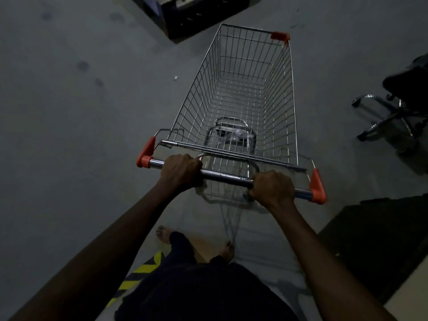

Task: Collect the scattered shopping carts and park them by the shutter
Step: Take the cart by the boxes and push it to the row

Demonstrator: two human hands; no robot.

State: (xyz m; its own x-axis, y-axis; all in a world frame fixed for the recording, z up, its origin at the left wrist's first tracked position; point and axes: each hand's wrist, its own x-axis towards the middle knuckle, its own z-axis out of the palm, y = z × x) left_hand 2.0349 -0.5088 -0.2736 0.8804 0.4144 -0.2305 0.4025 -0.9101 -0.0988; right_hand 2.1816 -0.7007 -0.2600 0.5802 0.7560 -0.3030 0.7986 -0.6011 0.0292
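Both hands, left hand point(181, 169) and right hand point(273, 187), grip the handle point(225, 176) of one cart point(240, 93) heading 12 o'clock; no shutter visible, so parking apparently pending.

— Where is open floor point(69, 112) seen?
— From eight to eleven o'clock.
— What is the shopping cart point(240, 89) hemmed by?
— A dark crate point(192, 17) at twelve, a chair base point(398, 113) at three, a dark slab point(379, 242) at four.

Both hands grip the shopping cart's point(240, 93) handlebar point(228, 177), left hand point(181, 170) near one orange end cap, right hand point(273, 188) near the other; an office chair point(393, 107) stands beside the cart.
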